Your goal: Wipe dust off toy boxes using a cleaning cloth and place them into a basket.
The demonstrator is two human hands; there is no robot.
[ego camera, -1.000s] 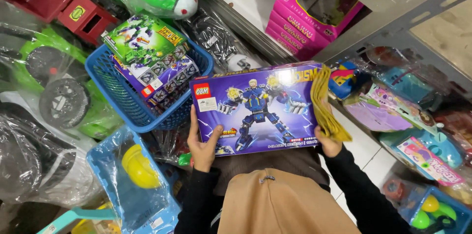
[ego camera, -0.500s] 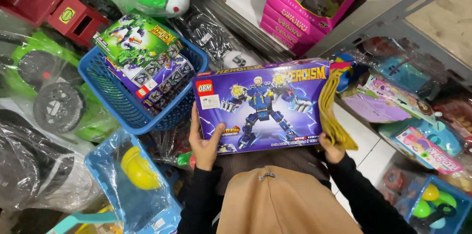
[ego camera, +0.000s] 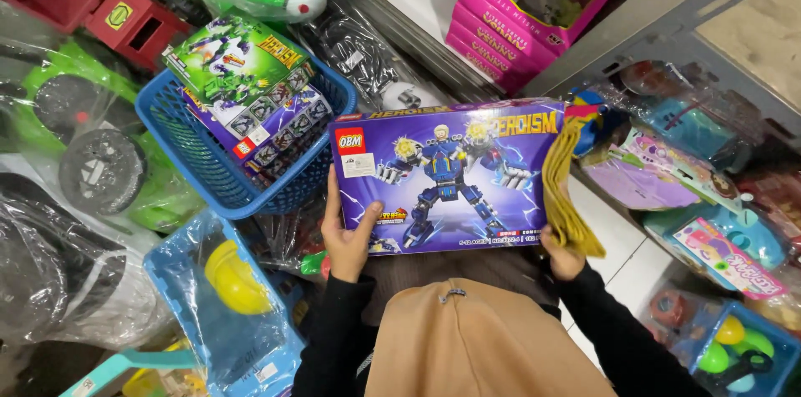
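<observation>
I hold a flat purple toy box [ego camera: 450,176] with a blue robot picture in front of me, face up. My left hand [ego camera: 346,234] grips its lower left corner, thumb on top. My right hand [ego camera: 563,259] holds the lower right corner together with a yellow cloth [ego camera: 567,188] that hangs along the box's right edge. To the left of the box stands a blue plastic basket [ego camera: 196,159] with a green toy box [ego camera: 238,59] and a purple one inside.
Red and green ride-on toy cars in plastic wrap fill the left side. Pink boxes [ego camera: 517,30] sit on a grey metal shelf at the top. Bagged toys lie at the right and a blue bag with a yellow helmet [ego camera: 234,280] at the lower left.
The purple box has shifted a little to the right and down in view; both hands keep their grip on its lower corners.
</observation>
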